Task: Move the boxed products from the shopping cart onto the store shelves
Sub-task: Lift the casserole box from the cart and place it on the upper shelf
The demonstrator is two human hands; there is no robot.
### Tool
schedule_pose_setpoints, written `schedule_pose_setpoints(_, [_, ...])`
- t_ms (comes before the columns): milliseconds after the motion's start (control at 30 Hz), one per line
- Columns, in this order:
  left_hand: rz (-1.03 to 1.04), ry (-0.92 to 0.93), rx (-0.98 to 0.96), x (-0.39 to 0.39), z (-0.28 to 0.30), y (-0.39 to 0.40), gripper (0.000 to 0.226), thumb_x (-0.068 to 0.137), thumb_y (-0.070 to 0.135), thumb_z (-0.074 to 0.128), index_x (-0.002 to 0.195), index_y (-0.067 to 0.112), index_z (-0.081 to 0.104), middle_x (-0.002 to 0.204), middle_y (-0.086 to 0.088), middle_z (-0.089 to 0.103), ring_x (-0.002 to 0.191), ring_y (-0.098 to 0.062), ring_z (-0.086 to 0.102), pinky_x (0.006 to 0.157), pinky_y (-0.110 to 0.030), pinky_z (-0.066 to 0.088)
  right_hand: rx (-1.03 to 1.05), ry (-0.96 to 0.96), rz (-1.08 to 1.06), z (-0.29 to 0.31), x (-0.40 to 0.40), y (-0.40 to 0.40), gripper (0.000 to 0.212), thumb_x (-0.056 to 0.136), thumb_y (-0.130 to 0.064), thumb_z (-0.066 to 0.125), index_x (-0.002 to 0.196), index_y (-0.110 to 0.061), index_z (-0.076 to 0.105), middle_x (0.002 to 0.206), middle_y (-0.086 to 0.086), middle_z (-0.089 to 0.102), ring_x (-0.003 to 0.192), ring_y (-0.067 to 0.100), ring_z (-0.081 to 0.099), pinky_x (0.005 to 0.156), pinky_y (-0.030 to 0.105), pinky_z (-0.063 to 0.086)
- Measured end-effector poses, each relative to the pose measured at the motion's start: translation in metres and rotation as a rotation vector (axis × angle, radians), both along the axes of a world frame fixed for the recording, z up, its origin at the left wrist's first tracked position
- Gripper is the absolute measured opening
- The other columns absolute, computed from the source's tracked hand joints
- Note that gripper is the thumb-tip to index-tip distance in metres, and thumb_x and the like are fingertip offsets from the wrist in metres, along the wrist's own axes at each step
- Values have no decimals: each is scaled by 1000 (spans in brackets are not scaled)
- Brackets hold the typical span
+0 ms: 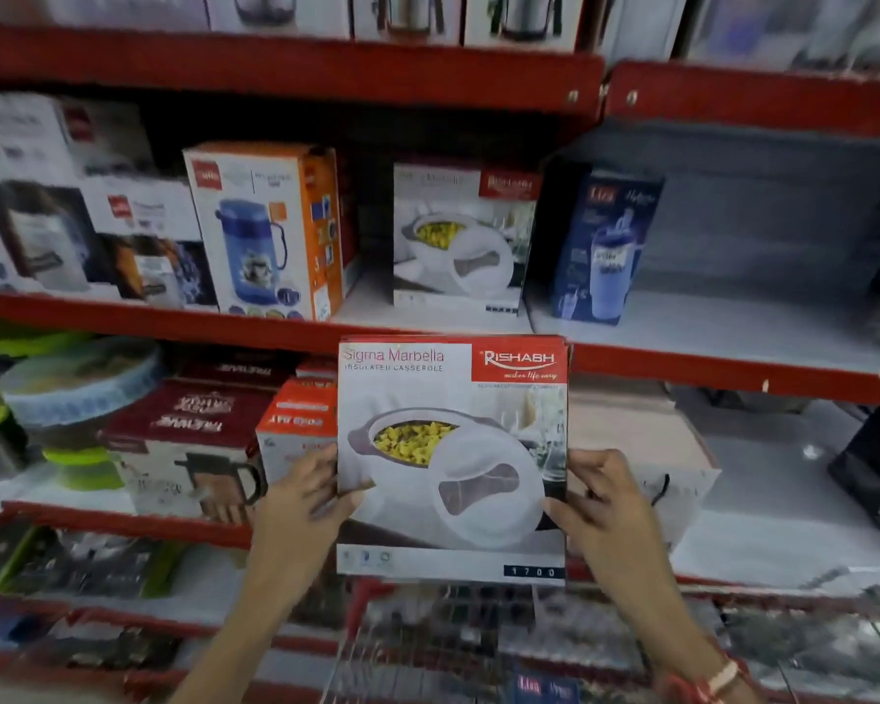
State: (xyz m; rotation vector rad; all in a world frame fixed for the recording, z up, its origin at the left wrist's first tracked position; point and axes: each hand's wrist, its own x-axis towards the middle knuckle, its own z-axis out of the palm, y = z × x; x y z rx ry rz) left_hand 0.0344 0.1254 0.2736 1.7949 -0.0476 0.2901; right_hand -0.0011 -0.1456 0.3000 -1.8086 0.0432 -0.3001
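Observation:
A white and red casserole box (450,459) is held upright in front of the red shelves, its printed face toward me. My left hand (308,492) grips its left edge and my right hand (598,500) grips its right edge. A second, identical casserole box (461,236) stands on the middle shelf (682,358) directly above. Below the held box the wire shopping cart (428,647) shows, blurred, with a blue box (544,685) inside it.
On the middle shelf stand an orange jug box (265,231) to the left and a blue tumbler box (605,246) to the right, with bare shelf further right. The lower shelf holds maroon kettle boxes (189,439) and green-lidded containers (77,378).

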Motion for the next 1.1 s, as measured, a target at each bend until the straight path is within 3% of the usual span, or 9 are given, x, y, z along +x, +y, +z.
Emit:
schedule_pose_setpoints(100, [-1, -131, -38, 35, 41, -1, 49, 75, -2, 71, 111, 27, 57, 94, 22, 68, 82, 16, 64, 69, -1, 49, 24, -152, -27, 34, 33, -3, 45, 80, 2, 69, 103, -33, 50, 124, -8, 63, 109, 17, 64, 94, 34, 54])
schedule_pose_setpoints(200, [-26, -261, -28, 69, 83, -5, 49, 77, -2, 69, 112, 29, 55, 89, 26, 70, 86, 14, 64, 75, -2, 50, 23, -276, -10, 71, 69, -3, 66, 81, 5, 66, 127, -38, 45, 120, -19, 61, 107, 6, 63, 87, 11, 52])
schedule_pose_setpoints(333, [-42, -381, -48, 115, 125, -15, 47, 78, -4, 67, 110, 26, 52, 94, 21, 62, 78, 21, 61, 68, 1, 47, -57, -367, -8, 106, 116, -6, 73, 83, 6, 63, 137, -38, 41, 121, -35, 52, 113, 5, 60, 100, 25, 48])
schedule_pose_setpoints(433, [-58, -402, -27, 151, 134, -21, 45, 79, -7, 64, 110, 23, 51, 95, 16, 64, 84, 13, 64, 68, -2, 50, -75, -397, -33, 115, 151, -8, 72, 83, 6, 64, 141, -29, 40, 134, -21, 48, 120, 10, 54, 102, 24, 45])
schedule_pose_setpoints(533, [-27, -400, 3, 184, 130, -25, 43, 81, -8, 61, 118, 12, 51, 107, 1, 66, 94, 0, 66, 78, -7, 52, -59, -423, -27, 113, 181, -7, 72, 83, 10, 61, 140, -28, 41, 134, -15, 51, 121, 9, 52, 92, 6, 45])
schedule_pose_setpoints(667, [23, -456, 126, 218, 115, -23, 51, 83, 1, 62, 129, 13, 45, 124, -8, 64, 116, -16, 61, 98, -37, 52, -84, -436, -82, 101, 213, -6, 71, 84, 9, 61, 144, -22, 38, 139, -13, 48, 122, 7, 51, 105, 32, 44])
schedule_pose_setpoints(833, [41, -413, 245, 225, 93, -23, 48, 86, 6, 60, 132, 10, 44, 104, -7, 70, 98, -9, 64, 72, 7, 40, -90, -361, -73, 73, 220, -3, 72, 85, 7, 59, 146, -24, 34, 130, -31, 43, 127, 6, 46, 109, 31, 40])
schedule_pose_setpoints(967, [-2, -350, 174, 218, 89, -25, 47, 91, 11, 53, 136, 15, 39, 112, 9, 56, 110, -3, 50, 78, 8, 37, -102, -344, -92, 66, 217, -3, 72, 86, 4, 60, 145, -26, 33, 126, -31, 44, 125, 6, 47, 109, 35, 41])
schedule_pose_setpoints(1100, [-37, -293, 196, 207, 90, -25, 46, 96, 23, 42, 142, 22, 33, 122, 13, 48, 114, -5, 47, 82, -8, 38, -114, -343, -106, 66, 206, 2, 69, 88, -1, 59, 145, -27, 31, 131, -23, 44, 126, 6, 46, 107, 30, 42])
